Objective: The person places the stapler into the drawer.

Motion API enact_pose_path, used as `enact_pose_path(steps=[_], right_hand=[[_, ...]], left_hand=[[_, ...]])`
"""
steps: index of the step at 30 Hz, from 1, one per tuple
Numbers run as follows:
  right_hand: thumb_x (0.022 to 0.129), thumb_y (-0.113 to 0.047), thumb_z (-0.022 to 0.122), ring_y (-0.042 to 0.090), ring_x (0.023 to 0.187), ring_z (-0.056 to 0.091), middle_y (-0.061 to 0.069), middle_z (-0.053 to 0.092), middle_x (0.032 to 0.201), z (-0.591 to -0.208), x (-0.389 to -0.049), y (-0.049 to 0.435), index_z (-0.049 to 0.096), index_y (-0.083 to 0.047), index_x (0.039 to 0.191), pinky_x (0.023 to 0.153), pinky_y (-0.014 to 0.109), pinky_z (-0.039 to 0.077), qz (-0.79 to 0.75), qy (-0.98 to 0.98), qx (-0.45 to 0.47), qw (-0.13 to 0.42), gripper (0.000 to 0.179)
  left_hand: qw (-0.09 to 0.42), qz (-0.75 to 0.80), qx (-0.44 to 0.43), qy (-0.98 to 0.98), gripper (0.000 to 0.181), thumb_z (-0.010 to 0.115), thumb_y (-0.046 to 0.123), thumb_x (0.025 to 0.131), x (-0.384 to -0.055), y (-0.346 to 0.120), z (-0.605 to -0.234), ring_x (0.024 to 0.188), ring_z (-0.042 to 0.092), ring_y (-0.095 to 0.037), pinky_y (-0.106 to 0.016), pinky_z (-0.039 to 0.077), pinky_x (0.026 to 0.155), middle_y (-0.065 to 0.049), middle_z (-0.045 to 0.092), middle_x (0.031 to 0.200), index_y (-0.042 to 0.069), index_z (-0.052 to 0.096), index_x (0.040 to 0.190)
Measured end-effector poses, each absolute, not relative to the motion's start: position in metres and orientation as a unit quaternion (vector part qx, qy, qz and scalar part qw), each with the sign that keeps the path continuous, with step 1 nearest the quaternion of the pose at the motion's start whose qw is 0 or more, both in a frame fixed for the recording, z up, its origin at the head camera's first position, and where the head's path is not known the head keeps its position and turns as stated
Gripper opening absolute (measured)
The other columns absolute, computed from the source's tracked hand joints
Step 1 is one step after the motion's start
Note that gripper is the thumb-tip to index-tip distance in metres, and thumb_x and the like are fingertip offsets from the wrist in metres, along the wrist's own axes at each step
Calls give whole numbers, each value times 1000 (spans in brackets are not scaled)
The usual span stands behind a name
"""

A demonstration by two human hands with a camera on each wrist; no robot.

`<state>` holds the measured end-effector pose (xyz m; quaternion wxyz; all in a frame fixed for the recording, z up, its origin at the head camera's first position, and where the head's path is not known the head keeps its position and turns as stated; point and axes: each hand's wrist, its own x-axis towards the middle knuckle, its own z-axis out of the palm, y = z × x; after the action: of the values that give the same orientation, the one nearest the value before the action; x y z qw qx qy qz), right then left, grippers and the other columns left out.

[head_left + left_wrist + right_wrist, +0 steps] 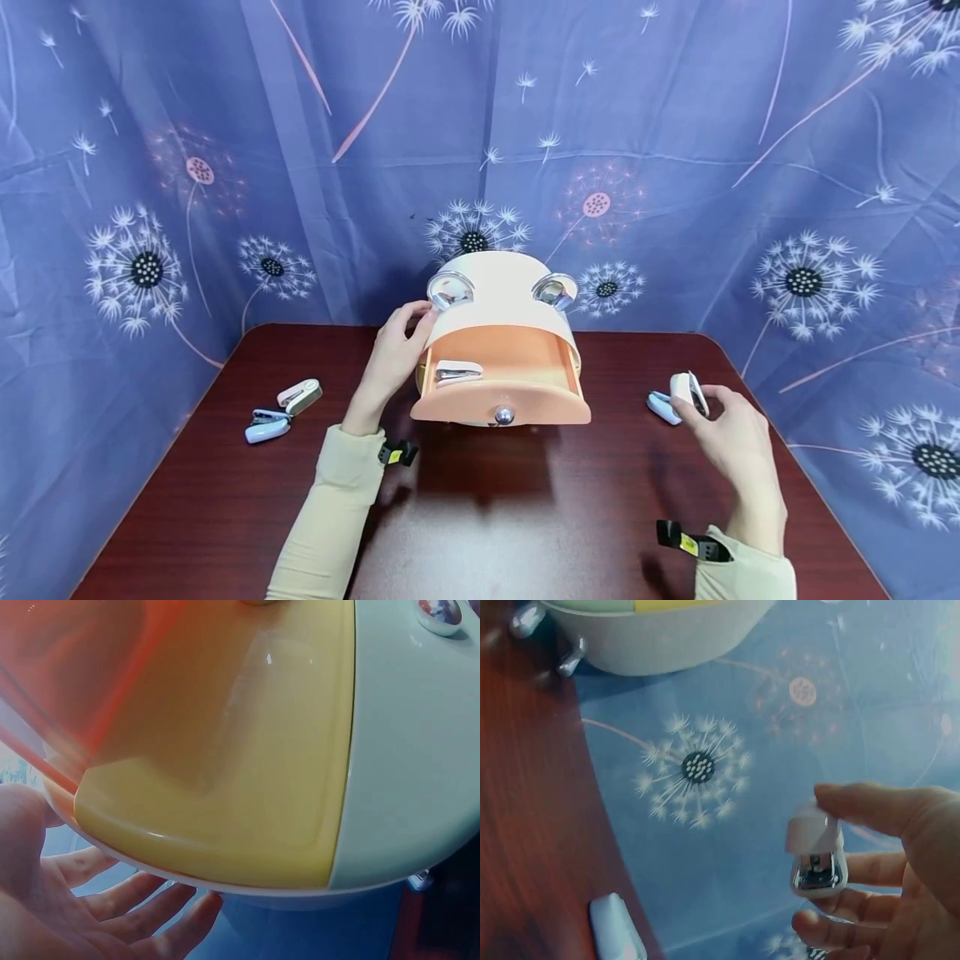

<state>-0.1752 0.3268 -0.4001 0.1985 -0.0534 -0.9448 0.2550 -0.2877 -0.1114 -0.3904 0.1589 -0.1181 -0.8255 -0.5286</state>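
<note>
A white rounded drawer box [491, 283] with two chrome-fronted knobs on top stands at the table's middle back. Its peach drawer [465, 403] is pulled out, and a white mini stapler [459, 372] lies inside at the left. My left hand [396, 350] rests against the box's left side; in the left wrist view its loosely bent fingers [176, 919] touch the white edge beside yellow and green drawer fronts [225, 787]. At the right, my right hand [731, 433] pinches another white stapler [816, 855] between thumb and fingers, raised close to a light blue stapler [663, 407].
On the left of the dark red table [480, 533] lie a cream stapler [302, 396] and a blue stapler [267, 426], close together. A blue dandelion-print curtain [360, 208] hangs behind and around the table. Both wrists carry black straps.
</note>
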Motion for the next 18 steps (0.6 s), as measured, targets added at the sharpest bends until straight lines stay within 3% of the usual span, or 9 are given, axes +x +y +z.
enact_pose_path(steps=[12, 18], right_hand=[[85, -31, 77, 20, 76, 50, 8, 58, 89, -381, -169, 293, 66, -4, 108, 65, 30, 35, 267, -925, 35, 270, 37], [81, -25, 81, 17, 74, 51, 1, 59, 88, -380, -171, 283, 68, -7, 108, 63, 23, 36, 281, -910, 81, 292, 35]], left_hand=[[170, -525, -124, -825, 42, 54, 42, 100, -290, -112, -392, 110, 58, -21, -40, 46, 93, -7, 58, 122, 11, 61, 128], [167, -525, -125, -825, 42, 54, 41, 100, -290, -112, -393, 110, 59, -22, -41, 47, 93, -8, 58, 123, 11, 61, 128]])
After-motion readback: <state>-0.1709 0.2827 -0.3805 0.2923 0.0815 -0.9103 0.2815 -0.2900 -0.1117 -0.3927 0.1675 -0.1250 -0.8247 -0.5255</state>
